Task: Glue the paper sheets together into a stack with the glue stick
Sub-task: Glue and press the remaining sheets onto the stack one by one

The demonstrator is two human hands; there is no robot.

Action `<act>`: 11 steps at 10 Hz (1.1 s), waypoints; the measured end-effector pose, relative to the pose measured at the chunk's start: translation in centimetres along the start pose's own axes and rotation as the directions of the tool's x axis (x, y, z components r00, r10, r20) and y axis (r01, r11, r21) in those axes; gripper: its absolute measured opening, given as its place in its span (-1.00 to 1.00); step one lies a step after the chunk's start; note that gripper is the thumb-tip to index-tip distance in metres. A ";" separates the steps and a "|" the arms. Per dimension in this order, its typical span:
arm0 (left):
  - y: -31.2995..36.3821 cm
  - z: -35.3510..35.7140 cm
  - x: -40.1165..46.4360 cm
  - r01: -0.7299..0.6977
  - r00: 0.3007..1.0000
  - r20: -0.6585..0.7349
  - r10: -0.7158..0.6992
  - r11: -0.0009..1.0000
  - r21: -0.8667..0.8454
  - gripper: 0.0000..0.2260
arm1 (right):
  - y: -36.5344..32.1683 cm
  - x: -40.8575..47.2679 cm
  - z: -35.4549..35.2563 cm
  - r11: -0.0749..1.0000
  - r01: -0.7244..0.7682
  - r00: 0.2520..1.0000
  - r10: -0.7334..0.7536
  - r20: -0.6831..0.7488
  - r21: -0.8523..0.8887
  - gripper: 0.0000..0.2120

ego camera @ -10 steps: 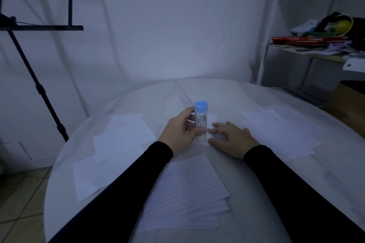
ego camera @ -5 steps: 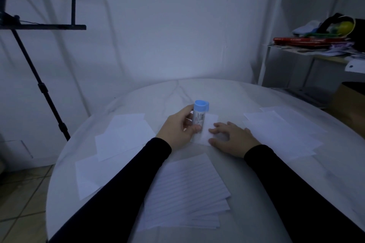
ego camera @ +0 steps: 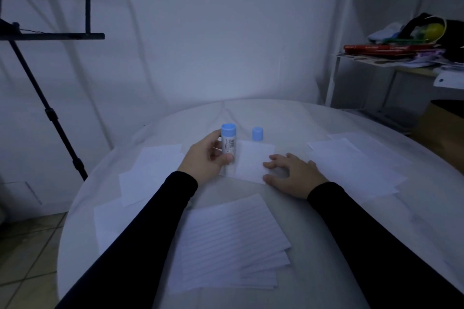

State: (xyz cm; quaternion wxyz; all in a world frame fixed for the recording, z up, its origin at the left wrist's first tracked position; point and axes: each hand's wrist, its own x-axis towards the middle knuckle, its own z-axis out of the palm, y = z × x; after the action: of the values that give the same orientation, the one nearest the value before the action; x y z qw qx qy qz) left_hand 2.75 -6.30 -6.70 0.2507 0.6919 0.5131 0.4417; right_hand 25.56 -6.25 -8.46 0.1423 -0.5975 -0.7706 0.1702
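A round pale worktop [ego camera: 313, 246] filled the lower part of the head view, set against a plain wall, with a cluttered shelf [ego camera: 401, 57] off to the right and a black stand [ego camera: 50, 113] to the left. Paper lay across it in groups: a fanned pile of lined sheets [ego camera: 231, 241] nearest the person, overlapping blank sheets [ego camera: 148, 173] on the left, and more overlapping sheets [ego camera: 351, 165] on the right. Both arms wore black sleeves. In the middle sat a small white sheet [ego camera: 251, 160], and the right hand [ego camera: 293, 174] rested on its near right corner with the fingers spread and flat, holding it down. The left hand [ego camera: 206, 158] gripped the glue stick [ego camera: 228, 144] upright — thumb across the front of the tube, fingers curled behind it — with its lower end down at the left edge of the small sheet and its blue end on top. A loose blue cap [ego camera: 257, 133] stood on the worktop just beyond the small sheet, near the glue stick but apart from it.
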 end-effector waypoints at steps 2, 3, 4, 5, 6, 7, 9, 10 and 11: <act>-0.5 -0.6 -0.3 0.017 0.997 -0.075 -0.018 1.000 -0.018 -0.57 | 0.0 -0.1 0.0 1.000 0.014 1.000 -0.014 -0.013 0.004 -0.57; -0.2 -0.6 -0.1 0.000 0.982 -0.188 0.000 1.000 -0.001 -0.63 | 0.1 -0.2 0.0 0.999 0.033 0.999 -0.033 -0.023 0.002 -0.58; 0.3 -0.8 0.0 -0.012 0.954 -0.299 -0.007 0.998 -0.063 -0.63 | 0.4 -0.3 0.2 0.995 0.090 0.994 -0.088 -0.057 0.031 -0.62; 1.0 -0.5 -0.1 -0.031 0.942 -0.336 0.000 0.996 -0.088 -0.63 | 0.5 -0.1 0.5 0.976 0.185 0.974 -0.167 -0.154 0.110 -0.70; 1.7 0.2 0.7 -0.028 0.947 -0.320 -0.007 0.994 -0.105 -0.63 | 0.5 0.1 0.3 0.973 0.205 0.949 -0.170 -0.264 0.111 -0.64; 2.2 1.7 1.9 0.008 0.967 -0.252 -0.029 0.996 -0.085 -0.61 | 0.7 0.6 0.2 0.994 0.113 0.950 -0.109 -0.294 -0.001 -0.64; 2.9 4.4 4.8 0.063 0.984 -0.166 -0.062 0.998 0.006 -0.64 | 0.1 1.6 0.3 0.996 0.008 0.979 -0.024 -0.201 -0.084 -0.52; 3.0 5.0 5.9 0.083 0.983 -0.162 -0.082 0.997 0.001 -0.62 | -0.1 1.8 0.3 0.993 0.014 0.986 -0.033 -0.164 -0.119 -0.50; 2.9 5.6 6.6 0.103 0.984 -0.150 -0.102 0.995 0.000 -0.61 | -0.1 1.8 0.3 0.990 0.016 0.989 -0.036 -0.142 -0.137 -0.49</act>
State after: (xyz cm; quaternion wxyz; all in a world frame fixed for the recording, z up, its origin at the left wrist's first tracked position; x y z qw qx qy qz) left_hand 9.58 -0.54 -4.79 0.2311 0.6306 0.5672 0.4767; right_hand 24.92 -4.60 -8.63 0.1590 -0.6064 -0.7757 0.0721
